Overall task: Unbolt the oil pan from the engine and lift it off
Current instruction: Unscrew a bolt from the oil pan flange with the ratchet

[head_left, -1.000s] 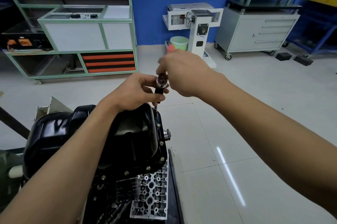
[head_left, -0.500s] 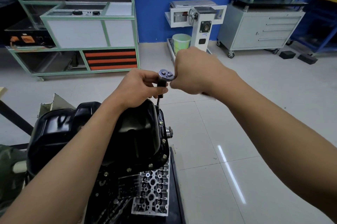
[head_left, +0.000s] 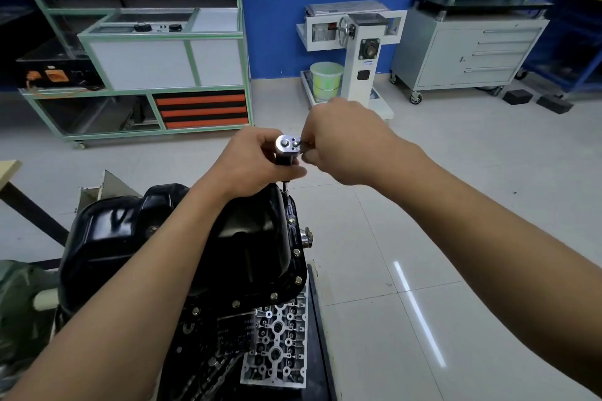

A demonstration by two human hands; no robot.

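The black oil pan (head_left: 136,237) sits upside-up on the engine (head_left: 273,342), its flange ringed by several bolts (head_left: 297,252). A ratchet wrench (head_left: 288,144) stands over the pan's far right corner, its thin extension (head_left: 285,187) reaching down to the flange there. My left hand (head_left: 250,162) grips the black socket part just below the ratchet head. My right hand (head_left: 345,143) grips the ratchet's handle, which is hidden inside the fist. Both forearms cross over the pan.
A drain plug (head_left: 306,237) juts from the pan's right side. Tiled floor lies to the right. Further back stand a green-framed bench (head_left: 146,58), a white machine stand (head_left: 361,51) with a green bucket (head_left: 325,78), and a grey wheeled cabinet (head_left: 465,51).
My right hand has swung the ratchet handle around to the right of the head, and the ratchet's top face now shows. My left hand keeps its hold below the head.
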